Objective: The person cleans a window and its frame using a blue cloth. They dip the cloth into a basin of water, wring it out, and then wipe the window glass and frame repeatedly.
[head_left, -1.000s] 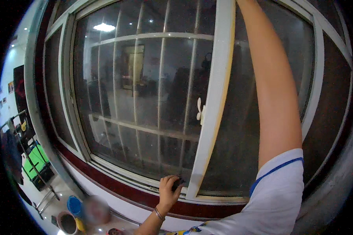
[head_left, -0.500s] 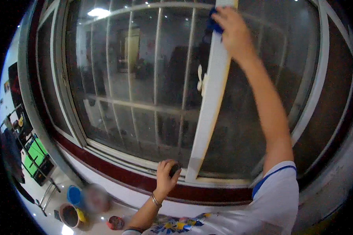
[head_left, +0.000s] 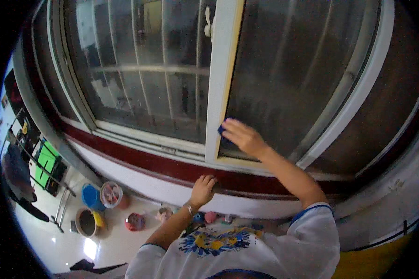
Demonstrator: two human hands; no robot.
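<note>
My right hand [head_left: 243,136] presses a dark blue cloth [head_left: 222,132] against the lower part of the white window frame post [head_left: 219,83], beside the right glass pane [head_left: 284,83]. Its fingers are closed over the cloth, which mostly hides under them. My left hand [head_left: 203,190] is at the dark red sill [head_left: 172,172], below the window track. Its fingers curl round something small and dark that I cannot make out. A white window latch [head_left: 208,23] sits higher up on the post.
Bars show behind the left pane [head_left: 139,93]. On the floor at the left stand a blue bucket [head_left: 92,197], a bin of mixed things [head_left: 111,194], a brown pot [head_left: 86,222] and a red bowl [head_left: 134,222]. Farther left are a metal rack [head_left: 63,211] and green boxes [head_left: 46,156].
My right hand has slid the blue cloth from high on the post down to near its foot. My left hand has shifted from the window track to the red sill. The view has tilted down.
</note>
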